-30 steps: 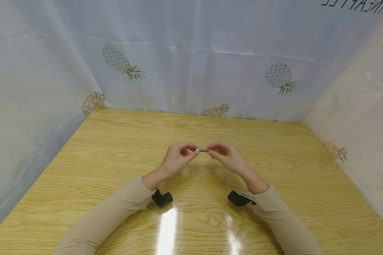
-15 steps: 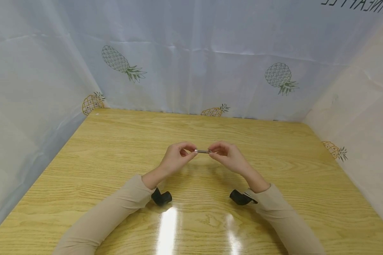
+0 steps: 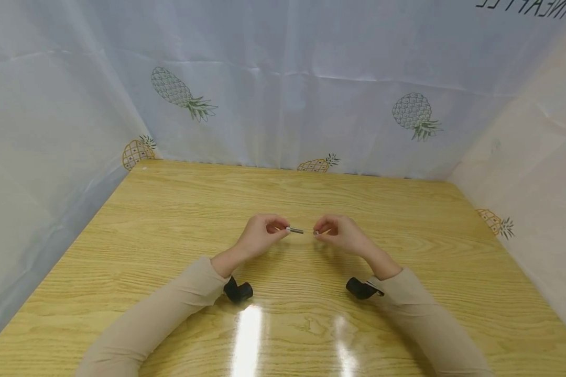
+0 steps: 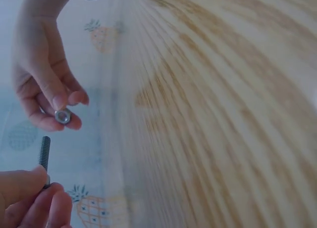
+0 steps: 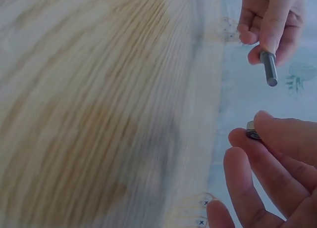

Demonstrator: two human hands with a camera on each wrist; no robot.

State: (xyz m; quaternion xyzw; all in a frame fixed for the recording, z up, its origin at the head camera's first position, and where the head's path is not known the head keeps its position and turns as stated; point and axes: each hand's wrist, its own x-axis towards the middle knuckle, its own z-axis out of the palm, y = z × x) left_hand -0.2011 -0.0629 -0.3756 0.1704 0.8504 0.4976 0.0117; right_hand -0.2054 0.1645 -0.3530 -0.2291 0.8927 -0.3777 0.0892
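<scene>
My left hand [image 3: 260, 234] pinches a threaded metal bolt [image 4: 44, 153] by its head end, thumb against fingers. The bolt's bare shank [image 3: 297, 230] points right, toward the other hand. Between thumb and index finger, my right hand [image 3: 343, 235] holds a small hex nut [image 4: 63, 115], its hole showing in the left wrist view. A short gap separates the bolt's tip from the nut [image 5: 252, 130]. Both hands are held above the table, near its middle. The bolt head is mostly covered by the left fingers.
The wood-grain table [image 3: 193, 199] spreads around the hands, with bright light reflections near its front. White curtains [image 3: 283, 104] printed with pineapples enclose the back and both sides. Black wrist-worn devices [image 3: 238, 290] sit under the sleeve cuffs.
The nut has come away from the bolt's end as the right hand moved right and slightly toward the person. The left hand has lowered slightly, still holding the bolt.
</scene>
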